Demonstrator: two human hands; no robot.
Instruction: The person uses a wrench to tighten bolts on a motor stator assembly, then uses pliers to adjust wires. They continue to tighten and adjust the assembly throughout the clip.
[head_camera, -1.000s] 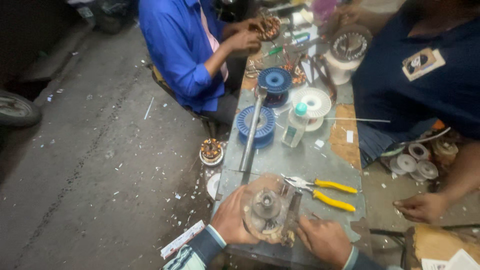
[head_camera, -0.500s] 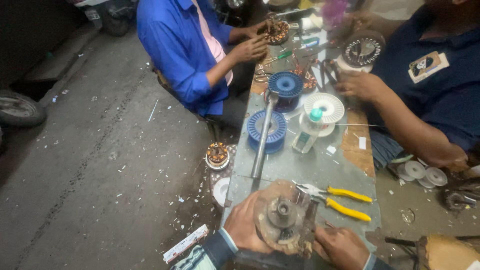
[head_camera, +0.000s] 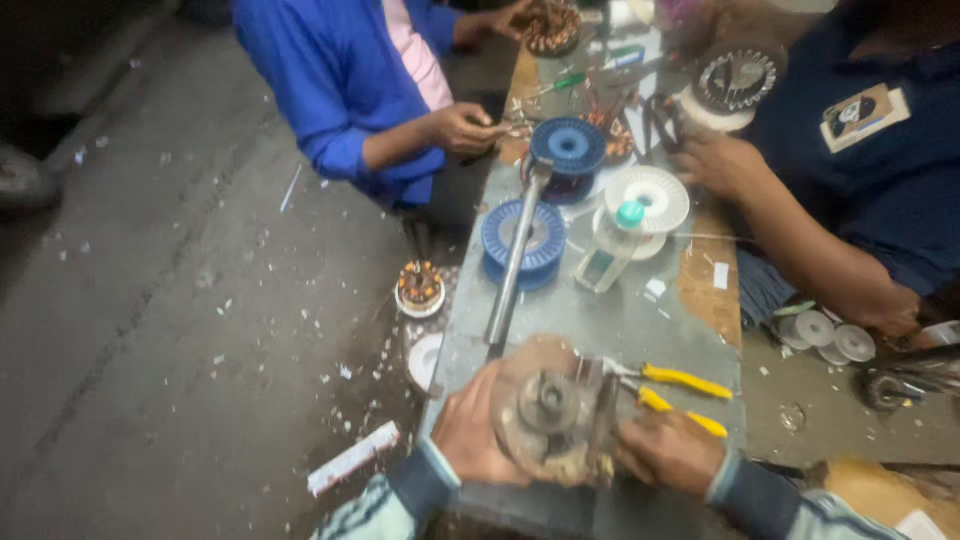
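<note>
Yellow pliers (head_camera: 672, 388) beside motor part (head_camera: 548, 410) (both hands (head_camera: 478, 440) on).

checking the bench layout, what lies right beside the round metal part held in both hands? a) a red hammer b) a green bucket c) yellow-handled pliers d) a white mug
C: the yellow-handled pliers lie on the grey table just right of the round metal part, which the left hand and right hand grip from either side.
</note>
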